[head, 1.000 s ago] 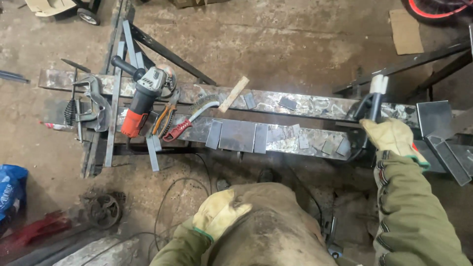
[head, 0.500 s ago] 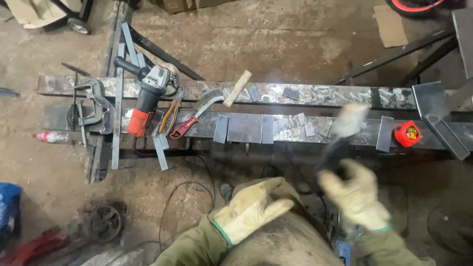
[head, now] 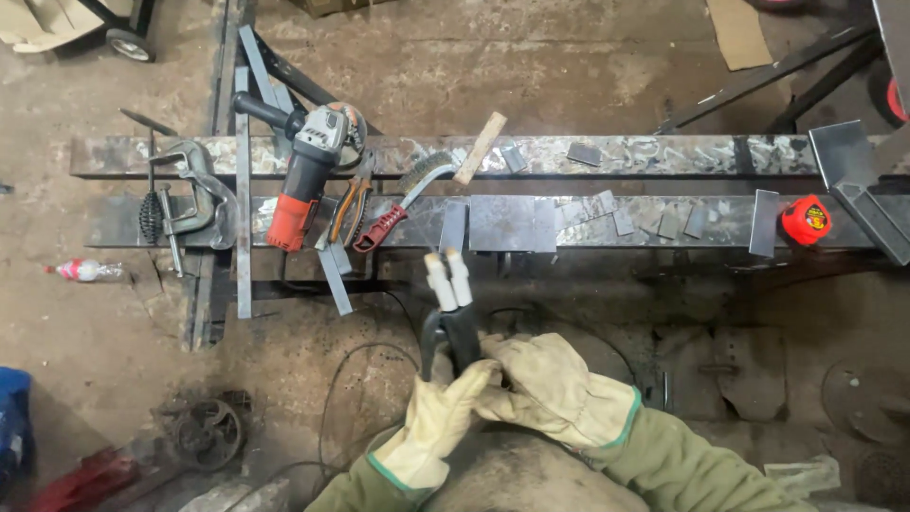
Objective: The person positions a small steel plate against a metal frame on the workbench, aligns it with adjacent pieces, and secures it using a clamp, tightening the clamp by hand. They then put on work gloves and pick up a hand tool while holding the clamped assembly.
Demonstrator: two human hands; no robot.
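Note:
Both my hands wear pale yellow leather gloves and meet in front of my body. My right hand (head: 550, 389) grips the black handle of a welding electrode holder (head: 453, 318), whose pale jaws point up toward the steel beams. My left hand (head: 438, 422) closes on the same handle from the lower left. The jaws end just below a flat steel plate (head: 512, 224) lying on the near beam (head: 664, 235). I cannot tell whether a rod sits in the jaws.
On the two long beams lie a red and grey angle grinder (head: 301, 175), orange-handled pliers (head: 349, 210), a red-handled wire brush (head: 403, 204), a wooden-handled hammer (head: 479, 148), a C-clamp (head: 190, 194), several small plates and a red tape measure (head: 805, 219). A black cable (head: 351, 379) trails on the dirty floor.
My right hand left the right end of the beams and brought the electrode holder to the middle in front of me. My left hand rose from my lap and closed on its handle.

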